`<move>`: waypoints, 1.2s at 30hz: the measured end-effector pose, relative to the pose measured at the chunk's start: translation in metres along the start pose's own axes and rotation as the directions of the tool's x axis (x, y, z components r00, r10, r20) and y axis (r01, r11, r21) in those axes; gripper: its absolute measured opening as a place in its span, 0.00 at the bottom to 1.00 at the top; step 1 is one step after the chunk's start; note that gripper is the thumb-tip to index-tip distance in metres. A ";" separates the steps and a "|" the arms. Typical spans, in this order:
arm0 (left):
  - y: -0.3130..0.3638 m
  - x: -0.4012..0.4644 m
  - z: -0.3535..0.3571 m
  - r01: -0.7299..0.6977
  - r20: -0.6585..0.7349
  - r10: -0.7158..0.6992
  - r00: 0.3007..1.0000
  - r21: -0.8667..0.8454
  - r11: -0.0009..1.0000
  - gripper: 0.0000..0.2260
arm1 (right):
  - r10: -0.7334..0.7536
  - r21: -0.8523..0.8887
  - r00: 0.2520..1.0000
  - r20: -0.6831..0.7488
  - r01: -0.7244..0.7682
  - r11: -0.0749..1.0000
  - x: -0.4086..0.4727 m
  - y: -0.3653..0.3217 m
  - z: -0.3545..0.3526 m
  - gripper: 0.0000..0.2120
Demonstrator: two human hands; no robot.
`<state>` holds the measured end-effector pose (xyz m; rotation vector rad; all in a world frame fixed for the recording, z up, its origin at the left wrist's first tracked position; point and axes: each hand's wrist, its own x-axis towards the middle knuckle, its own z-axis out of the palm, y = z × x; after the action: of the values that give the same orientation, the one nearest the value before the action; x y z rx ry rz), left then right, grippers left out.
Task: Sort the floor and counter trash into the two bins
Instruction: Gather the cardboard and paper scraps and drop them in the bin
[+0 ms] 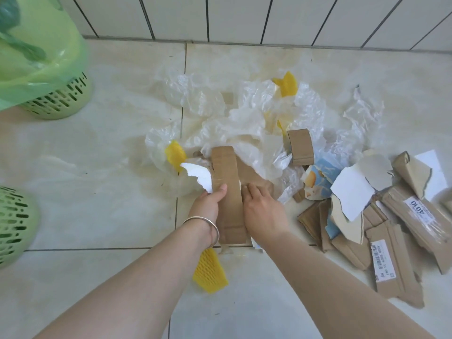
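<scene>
We have our left hand (210,203) closed around the left edge of a long brown cardboard strip (226,184), thumb on top of it and a torn white paper scrap (199,176) caught under the same fingers. A silver bangle (208,227) sits on that wrist. Our right hand (263,212) lies just beside the strip's right edge, fingers curled down onto another brown cardboard piece (254,177) underneath; we cannot tell whether they are gripping it or only pressing on it.

The strip lies on the tiled floor (97,192), its far end pushed into a heap of crumpled clear plastic film (244,118). Yellow foam net pieces show around the heap: one left of the strip (175,154), one at the far side (287,84), and one under our left forearm (210,271). A folded cardboard bit (300,145) stands on the heap's right side.

To the right lies a pile of torn cardboard (391,241) with printed labels, white paper and a blue printed carton scrap (320,179). At far left, well apart from the trash, stand two green slotted bins: one lined with a green bag (49,77) and one at the edge (14,228).
</scene>
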<state>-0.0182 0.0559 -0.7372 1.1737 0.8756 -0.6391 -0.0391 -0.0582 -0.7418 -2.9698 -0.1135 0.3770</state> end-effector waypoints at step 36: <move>-0.011 -0.080 -0.068 0.128 0.152 -0.142 0.978 0.099 0.987 0.09 | 0.356 0.707 0.828 0.433 -0.557 0.436 -0.069 -0.032 -0.023 0.18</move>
<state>-0.0863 0.1169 -0.6844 1.1321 0.8028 -0.8788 -0.1012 -0.0360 -0.6978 -1.9422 0.7002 0.6144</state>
